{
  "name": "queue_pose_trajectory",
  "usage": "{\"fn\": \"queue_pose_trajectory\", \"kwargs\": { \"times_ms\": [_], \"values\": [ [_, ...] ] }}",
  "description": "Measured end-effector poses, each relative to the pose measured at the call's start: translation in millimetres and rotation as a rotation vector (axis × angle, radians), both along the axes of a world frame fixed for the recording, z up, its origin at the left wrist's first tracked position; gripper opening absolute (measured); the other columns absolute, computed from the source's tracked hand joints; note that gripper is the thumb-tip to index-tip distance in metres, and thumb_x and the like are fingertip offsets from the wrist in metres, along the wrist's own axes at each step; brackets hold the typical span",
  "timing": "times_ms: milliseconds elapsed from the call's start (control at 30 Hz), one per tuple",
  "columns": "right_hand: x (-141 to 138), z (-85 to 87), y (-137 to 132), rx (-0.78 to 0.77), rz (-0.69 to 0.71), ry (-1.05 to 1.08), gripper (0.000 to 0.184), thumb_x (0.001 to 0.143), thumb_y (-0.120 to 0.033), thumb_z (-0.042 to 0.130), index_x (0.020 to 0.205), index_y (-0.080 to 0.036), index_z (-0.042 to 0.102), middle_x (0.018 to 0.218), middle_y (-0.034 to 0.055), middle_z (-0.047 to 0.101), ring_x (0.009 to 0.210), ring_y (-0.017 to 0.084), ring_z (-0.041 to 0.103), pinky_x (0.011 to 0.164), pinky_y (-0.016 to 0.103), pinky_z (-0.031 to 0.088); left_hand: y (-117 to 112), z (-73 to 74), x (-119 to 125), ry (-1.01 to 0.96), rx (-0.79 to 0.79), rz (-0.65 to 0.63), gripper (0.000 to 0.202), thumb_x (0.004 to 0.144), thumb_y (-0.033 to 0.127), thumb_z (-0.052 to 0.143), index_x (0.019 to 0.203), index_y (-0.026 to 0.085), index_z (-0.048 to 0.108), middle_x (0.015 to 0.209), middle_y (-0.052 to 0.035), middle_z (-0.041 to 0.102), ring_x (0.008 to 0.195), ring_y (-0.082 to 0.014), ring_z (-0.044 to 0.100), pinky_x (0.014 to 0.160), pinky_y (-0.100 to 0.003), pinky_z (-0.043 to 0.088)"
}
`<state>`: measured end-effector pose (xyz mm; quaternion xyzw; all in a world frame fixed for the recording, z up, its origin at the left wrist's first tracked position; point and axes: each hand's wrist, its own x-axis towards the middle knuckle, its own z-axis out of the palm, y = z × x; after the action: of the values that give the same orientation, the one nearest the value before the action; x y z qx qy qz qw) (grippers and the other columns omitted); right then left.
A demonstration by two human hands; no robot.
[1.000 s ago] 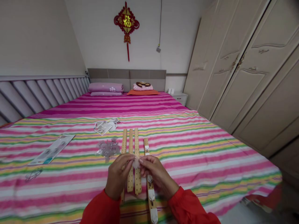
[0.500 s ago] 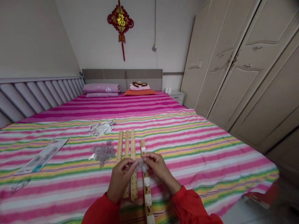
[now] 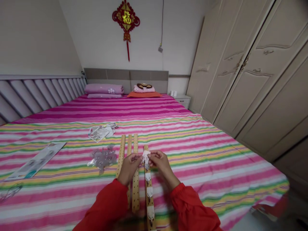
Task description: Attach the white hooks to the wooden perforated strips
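The left hand (image 3: 131,166) has its thumb and forefinger pinched nearly together on the left edge of a small pale piece (image 3: 145,154). The right hand (image 3: 160,162) has the opposite edge between its thumb and forefinger, with a similarly narrow gap; its remaining fingers curl in behind. The pale piece sits over the far end of a hook-bearing wooden strip (image 3: 146,147), though whether it touches the wood I cannot tell.

Taking the pale piece as the centre of the dial, white hooks (image 3: 149,192) line that strip down toward six o'clock, one after another. At eight o'clock, three bare wooden strips (image 3: 136,189) dotted with holes lie side by side, partly hidden by the left hand and its red sleeve (image 3: 108,202). A heap of clear pieces (image 3: 103,158) rests at nine, near these strips. Some flat packets (image 3: 99,132) lie at ten. Farther out at nine is a long package (image 3: 38,162), and a thin, blurred loop of wire-like material (image 3: 11,192) lies between eight and nine. All of these are on a striped cloth (image 3: 228,160) over the bed. Folded lilac bedding (image 3: 104,89) rests at eleven, and a wardrobe (image 3: 240,80) stands at two.
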<state>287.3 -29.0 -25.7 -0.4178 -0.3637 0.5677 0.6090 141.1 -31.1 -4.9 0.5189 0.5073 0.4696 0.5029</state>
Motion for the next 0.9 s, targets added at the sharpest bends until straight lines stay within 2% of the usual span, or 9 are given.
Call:
{"fn": "queue_pose_trajectory", "kwargs": {
  "times_ms": [100, 233, 400, 600, 900],
  "values": [
    [-4, -6.9, 16, -0.007, -0.031, 0.003, 0.035, 0.051, -0.037, 0.080, 0.073, -0.016, 0.063, 0.054, -0.0013, 0.064, 0.044, 0.011, 0.056, 0.045, 0.024, 0.046, 23, -7.3, 7, -0.023, 0.025, 0.034, 0.035, 0.057, 0.042, 0.073, 0.075, 0.013, 0.065, 0.066, -0.0009, 0.066, 0.060, -0.0126, 0.061, 0.060, -0.026, 0.051],
    [-3, -15.8, 48, 0.026, -0.104, -0.108, 0.030, 0.057, -0.039, 0.072, 0.076, -0.016, 0.067, 0.049, -0.0033, 0.060, 0.044, 0.012, 0.053, 0.047, 0.027, 0.046, 54, -16.2, 16, 0.006, -0.009, 0.044, 0.022, 0.062, 0.029, 0.072, 0.073, 0.014, 0.063, 0.063, -0.0005, 0.065, 0.060, -0.0128, 0.063, 0.063, -0.027, 0.053],
    [3, -29.0, 80, 0.048, -0.109, -0.195, 0.021, 0.057, -0.034, 0.067, 0.069, -0.017, 0.071, 0.049, -0.0029, 0.062, 0.050, 0.015, 0.056, 0.051, 0.028, 0.046, 81, -28.7, 23, 0.075, -0.029, 0.079, 0.007, 0.067, 0.012, 0.063, 0.072, 0.014, 0.059, 0.059, 0.0018, 0.062, 0.056, -0.0104, 0.062, 0.060, -0.023, 0.052],
    [1, -47.5, 93, 0.065, -0.120, -0.260, 0.016, 0.057, -0.030, 0.064, 0.063, -0.018, 0.073, 0.059, 0.0005, 0.070, 0.063, 0.020, 0.064, 0.066, 0.032, 0.050, 92, -47.1, 26, 0.206, -0.029, 0.129, 0.009, 0.067, 0.005, 0.059, 0.073, 0.012, 0.060, 0.062, 0.0000, 0.063, 0.058, -0.0106, 0.060, 0.058, -0.022, 0.049],
    [-3, -65.2, 98, 0.054, -0.115, -0.303, 0.020, 0.059, -0.028, 0.061, 0.069, -0.018, 0.074, 0.064, 0.0020, 0.073, 0.065, 0.022, 0.065, 0.066, 0.033, 0.051, 96, -56.8, 24, 0.406, -0.007, 0.168, 0.007, 0.068, 0.009, 0.062, 0.073, 0.013, 0.061, 0.068, -0.0016, 0.066, 0.067, -0.0128, 0.062, 0.063, -0.022, 0.047]
  ]
}}
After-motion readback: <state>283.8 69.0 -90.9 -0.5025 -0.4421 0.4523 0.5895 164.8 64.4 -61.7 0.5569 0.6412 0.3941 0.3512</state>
